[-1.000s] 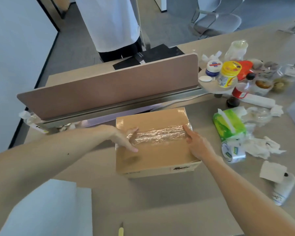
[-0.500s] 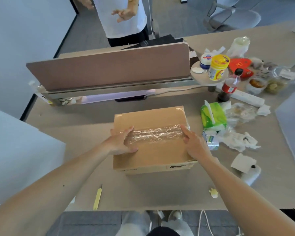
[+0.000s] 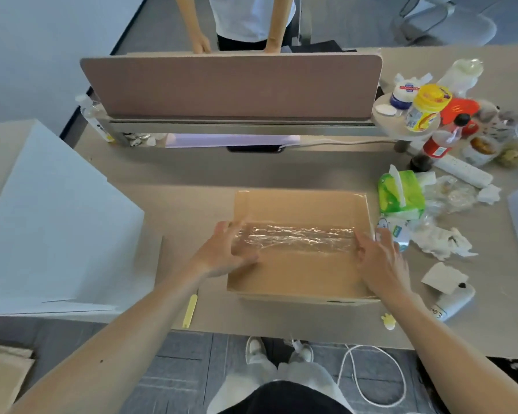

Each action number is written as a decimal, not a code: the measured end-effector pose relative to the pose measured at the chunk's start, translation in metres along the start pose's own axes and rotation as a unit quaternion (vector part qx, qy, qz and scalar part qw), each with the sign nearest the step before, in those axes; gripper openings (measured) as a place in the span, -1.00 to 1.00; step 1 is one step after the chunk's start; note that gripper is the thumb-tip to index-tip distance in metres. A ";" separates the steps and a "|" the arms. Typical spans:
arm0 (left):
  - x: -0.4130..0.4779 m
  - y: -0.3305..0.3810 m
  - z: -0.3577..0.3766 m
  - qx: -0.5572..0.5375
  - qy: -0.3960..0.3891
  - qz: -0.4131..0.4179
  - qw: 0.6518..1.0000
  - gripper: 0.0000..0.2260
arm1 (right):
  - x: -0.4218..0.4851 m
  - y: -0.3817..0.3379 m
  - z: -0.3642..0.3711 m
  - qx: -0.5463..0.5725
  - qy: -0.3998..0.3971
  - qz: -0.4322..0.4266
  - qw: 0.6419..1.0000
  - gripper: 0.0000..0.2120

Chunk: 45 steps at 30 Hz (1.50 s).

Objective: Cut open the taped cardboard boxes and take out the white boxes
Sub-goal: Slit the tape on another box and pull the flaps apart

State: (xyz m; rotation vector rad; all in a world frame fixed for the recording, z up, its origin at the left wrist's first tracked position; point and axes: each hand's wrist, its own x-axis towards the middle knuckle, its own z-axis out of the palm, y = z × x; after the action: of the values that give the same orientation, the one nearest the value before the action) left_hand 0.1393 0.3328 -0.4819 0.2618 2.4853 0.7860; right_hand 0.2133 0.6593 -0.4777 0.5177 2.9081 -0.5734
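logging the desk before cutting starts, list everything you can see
cardboard box: one, brown, desk centre
tape strip: one, clear, across the box top
cutter: one, yellow, front edge, left of box
large box: one, white, far left
divider: one, brown, behind the box
tissue pack: one, green, right of box
jar: one, yellow lid, round shelf
bottle: one, red label, beside shelf
crumpled tissues: several, white, right of box
second person: one, white top, behind divider
left hand: one, fingers flat at tape's left end
right hand: one, fingers on tape's right end
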 end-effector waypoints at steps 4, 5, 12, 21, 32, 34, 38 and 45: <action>-0.017 -0.045 0.003 -0.135 0.082 -0.041 0.987 -0.33 | 0.000 -0.043 0.011 -0.008 0.039 -0.068 0.997 -0.68; -0.021 -0.059 0.006 -0.134 0.104 -0.078 0.982 -0.41 | -0.001 -0.055 0.016 -0.001 0.029 -0.091 0.995 -0.64; -0.053 -0.152 0.039 -0.069 0.081 -0.258 0.960 -0.70 | -0.004 -0.124 0.057 -0.029 -0.067 -0.150 0.986 -0.44; -0.060 -0.159 0.049 0.022 -0.014 -0.247 0.969 -0.80 | -0.007 -0.127 0.062 -0.033 -0.091 -0.130 0.987 -0.44; -0.039 -0.089 0.014 -0.256 0.179 -0.178 0.933 -0.90 | -0.002 -0.135 0.045 0.053 -0.098 -0.162 0.981 -0.65; -0.035 -0.061 0.004 -0.353 0.189 -0.119 0.908 -0.93 | -0.002 -0.139 0.039 0.119 -0.094 -0.169 0.974 -0.71; -0.029 0.001 -0.003 -0.471 0.170 -0.026 0.865 -0.91 | -0.006 -0.154 0.019 0.272 -0.137 -0.135 0.943 -0.80; -0.020 0.065 0.000 -0.489 0.172 0.000 0.855 -0.95 | -0.008 -0.154 -0.007 0.566 -0.338 -0.001 0.752 -0.69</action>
State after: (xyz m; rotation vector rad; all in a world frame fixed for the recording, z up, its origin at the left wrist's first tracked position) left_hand 0.1580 0.3792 -0.4351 -0.2764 2.0175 2.0946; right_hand 0.1657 0.5260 -0.4171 0.2724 1.5962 -2.0047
